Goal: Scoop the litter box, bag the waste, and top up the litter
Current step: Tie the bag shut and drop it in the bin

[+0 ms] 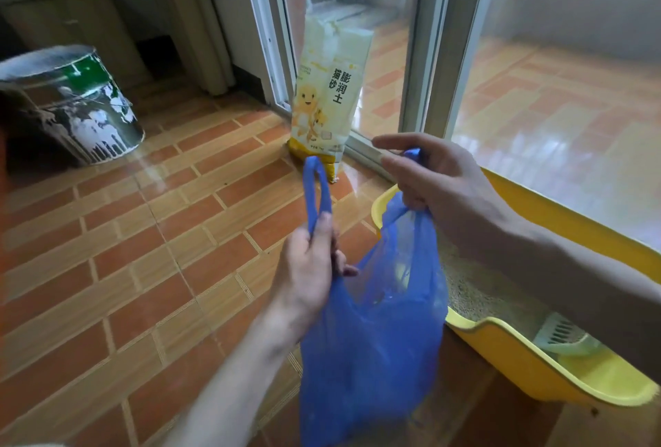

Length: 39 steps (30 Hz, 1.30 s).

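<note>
A blue plastic bag (372,350) hangs in front of me, its body sagging low. My left hand (311,268) grips one twisted handle, whose loop sticks up above the fist. My right hand (429,178) is shut on the other handle, with its index finger stretched out. To the right sits the yellow litter box (536,371) holding pale litter (479,293). A pale green scoop (561,335) lies in it, partly behind my right forearm. A yellow and white litter bag (325,96) stands upright against the glass door frame.
A paint-splattered metal bucket (75,103) stands at the left on the orange tiled floor (143,250). Sliding glass doors (536,71) run along behind the litter box. A wooden cabinet (71,24) is at the back left.
</note>
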Each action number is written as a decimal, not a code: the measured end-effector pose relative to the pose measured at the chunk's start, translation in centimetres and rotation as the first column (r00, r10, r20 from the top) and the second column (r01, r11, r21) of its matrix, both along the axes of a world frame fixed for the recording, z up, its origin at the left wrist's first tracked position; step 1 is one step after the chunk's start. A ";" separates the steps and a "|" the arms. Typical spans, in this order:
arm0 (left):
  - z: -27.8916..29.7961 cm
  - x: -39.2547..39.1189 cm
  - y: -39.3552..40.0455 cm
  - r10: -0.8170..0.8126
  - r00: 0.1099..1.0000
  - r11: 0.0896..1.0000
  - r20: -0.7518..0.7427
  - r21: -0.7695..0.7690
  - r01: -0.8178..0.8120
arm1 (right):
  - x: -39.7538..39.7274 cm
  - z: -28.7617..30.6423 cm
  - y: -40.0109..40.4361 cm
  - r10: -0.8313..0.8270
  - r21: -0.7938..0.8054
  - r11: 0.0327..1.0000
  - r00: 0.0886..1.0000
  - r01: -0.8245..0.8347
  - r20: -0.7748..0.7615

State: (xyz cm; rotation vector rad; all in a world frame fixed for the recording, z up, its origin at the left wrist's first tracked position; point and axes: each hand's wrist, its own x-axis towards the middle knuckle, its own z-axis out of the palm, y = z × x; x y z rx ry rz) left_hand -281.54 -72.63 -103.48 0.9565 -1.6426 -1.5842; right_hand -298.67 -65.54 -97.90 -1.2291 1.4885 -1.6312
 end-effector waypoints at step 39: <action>3.8 -1.1 1.9 -0.292 0.923 0.949 0.250 -0.042 0.312 | 0.4 3.2 -2.5 0.316 0.287 0.946 0.620 -0.150 -0.718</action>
